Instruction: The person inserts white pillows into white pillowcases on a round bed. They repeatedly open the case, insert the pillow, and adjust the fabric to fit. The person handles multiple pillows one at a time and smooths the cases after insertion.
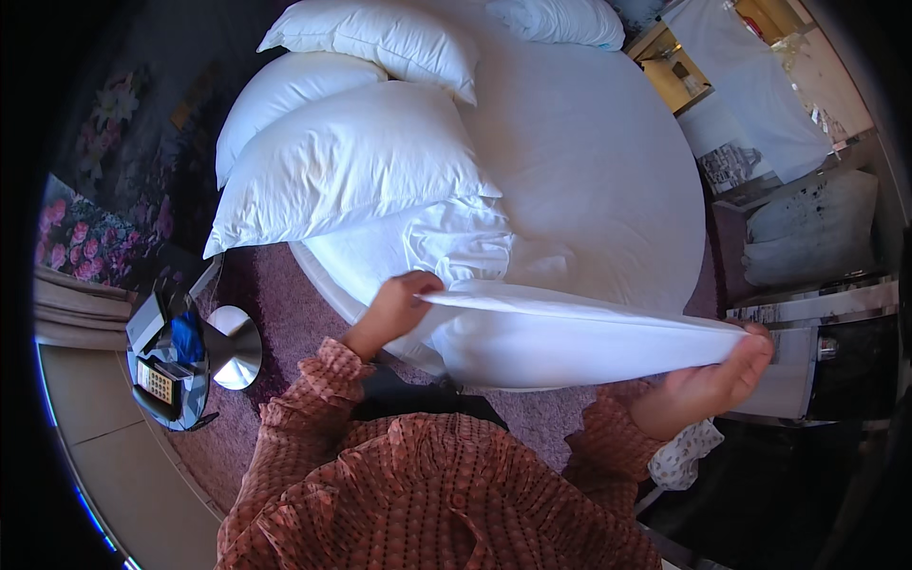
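Note:
A white cloth, probably a pillowcase (570, 342), is stretched taut between my two hands above the near edge of a round bed (605, 164). My left hand (399, 306) pinches its left corner, and my right hand (719, 385) grips the right end, held lower and farther out. Just beyond my left hand lies a bunched, gathered white cloth (463, 239) on the bed. The nearest white pillow (349, 157) rests against that bunched cloth. The bed is covered with a smooth white sheet.
Behind the nearest pillow lie other white pillows (377, 35), with one more pillow (563, 21) at the far side. A small round table (171, 377) holding a telephone (157, 385) stands left. Purple carpet (292, 306) surrounds the bed. Shelving draped with white cloth (755, 92) is at right.

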The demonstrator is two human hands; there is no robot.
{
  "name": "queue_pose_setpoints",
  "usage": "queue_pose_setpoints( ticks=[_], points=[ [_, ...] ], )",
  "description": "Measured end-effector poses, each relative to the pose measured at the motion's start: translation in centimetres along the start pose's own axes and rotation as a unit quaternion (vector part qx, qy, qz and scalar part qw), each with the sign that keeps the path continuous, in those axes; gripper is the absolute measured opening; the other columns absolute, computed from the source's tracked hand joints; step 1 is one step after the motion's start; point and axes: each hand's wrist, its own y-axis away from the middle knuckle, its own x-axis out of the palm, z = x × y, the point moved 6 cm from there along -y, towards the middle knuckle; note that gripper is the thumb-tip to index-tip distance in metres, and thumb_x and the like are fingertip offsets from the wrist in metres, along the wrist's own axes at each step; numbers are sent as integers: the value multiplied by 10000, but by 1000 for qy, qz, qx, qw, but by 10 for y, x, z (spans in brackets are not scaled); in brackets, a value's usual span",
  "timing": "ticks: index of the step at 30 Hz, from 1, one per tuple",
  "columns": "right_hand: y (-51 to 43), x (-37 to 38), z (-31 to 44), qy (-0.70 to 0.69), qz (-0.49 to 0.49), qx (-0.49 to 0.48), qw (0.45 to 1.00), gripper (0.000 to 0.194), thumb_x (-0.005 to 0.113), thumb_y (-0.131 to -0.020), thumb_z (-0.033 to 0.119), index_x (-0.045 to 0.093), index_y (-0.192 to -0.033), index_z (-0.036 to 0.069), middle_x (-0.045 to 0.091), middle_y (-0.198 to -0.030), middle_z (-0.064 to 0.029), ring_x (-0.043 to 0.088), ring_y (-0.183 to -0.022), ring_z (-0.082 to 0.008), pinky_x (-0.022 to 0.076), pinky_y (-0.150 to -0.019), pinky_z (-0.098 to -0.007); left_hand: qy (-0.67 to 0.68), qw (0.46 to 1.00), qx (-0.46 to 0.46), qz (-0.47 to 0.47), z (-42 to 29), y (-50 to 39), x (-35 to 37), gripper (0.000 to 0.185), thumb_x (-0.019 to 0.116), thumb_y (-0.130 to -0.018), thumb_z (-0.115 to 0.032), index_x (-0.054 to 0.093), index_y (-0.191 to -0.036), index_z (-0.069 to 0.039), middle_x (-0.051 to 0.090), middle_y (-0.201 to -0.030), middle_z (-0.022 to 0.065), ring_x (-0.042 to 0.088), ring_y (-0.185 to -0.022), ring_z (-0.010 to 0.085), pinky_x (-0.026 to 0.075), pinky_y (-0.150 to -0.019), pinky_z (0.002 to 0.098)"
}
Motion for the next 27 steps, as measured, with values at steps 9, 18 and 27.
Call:
queue_pose_setpoints(
  ticks=[9, 18, 27],
  points=[
    [-24, -61, 3, 65, -108, -38, 991, 242, 557, -994, 251, 597, -966, 14, 559, -824, -32, 534, -737, -108, 450, -663, -241, -57, 983, 4, -175, -22, -8, -96, 166, 585, -845, 28, 666, -990, 23, 680, -926, 123, 640, -757, 195, 490, -675, 289],
    [20, -87, -75, 121, -5, 132, 984, 189, 603, -968, 190, 619, -1034, 13, 603, -892, -30, 558, -791, -107, 469, -705, -249, -213, 959, -3, -185, 17, 16, -88, 105, 655, -860, -36, 675, -958, -4, 682, -860, 168, 657, -670, 331, 525, -615, 353],
    [37, -85, -97, 377, 82, 101, 917, 152, 631, -925, 114, 631, -1023, -2, 647, -927, -78, 594, -836, -150, 481, -768, -283, 451, 888, 70, -62, -111, 1, -79, 155, 559, -981, -164, 569, -904, -30, 553, -797, 40, 515, -744, 131, 421, -719, 271]
  ],
)
